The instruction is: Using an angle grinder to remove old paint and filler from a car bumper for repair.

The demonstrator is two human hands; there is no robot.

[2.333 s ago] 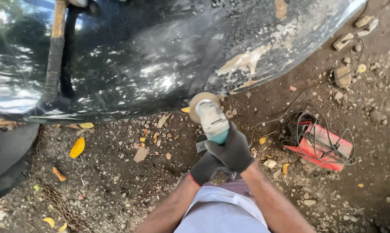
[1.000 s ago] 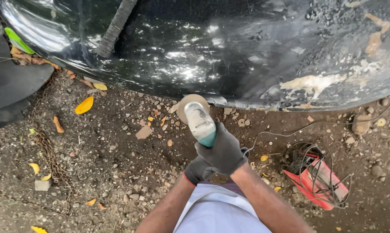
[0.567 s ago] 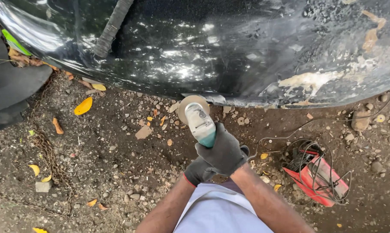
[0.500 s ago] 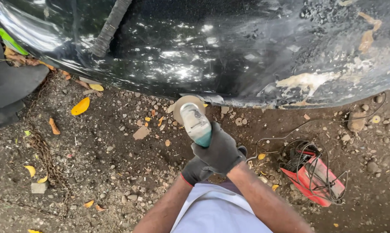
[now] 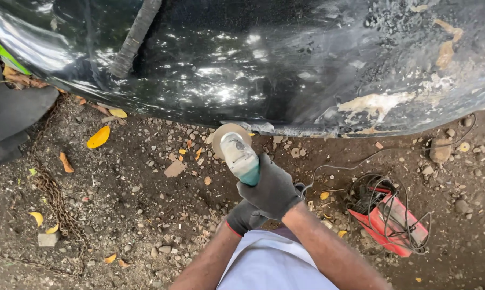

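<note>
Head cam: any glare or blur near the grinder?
Head view: dappled glare patches on the glossy black body panel, ground evenly shaded; angle grinder and gloved right hand sharp, left hand partly hidden behind it; no obvious motion blur.

The ground [image 5: 119,215] is brown dirt with many small stones. A big shiny black body [image 5: 242,59] fills the top, and bright light spots gleam on it. Below its left end lie yellow leaves [image 5: 98,137] and a rusty chain [image 5: 57,201]. Below its right end sits a red box [image 5: 388,220] wrapped in black cables.
</note>
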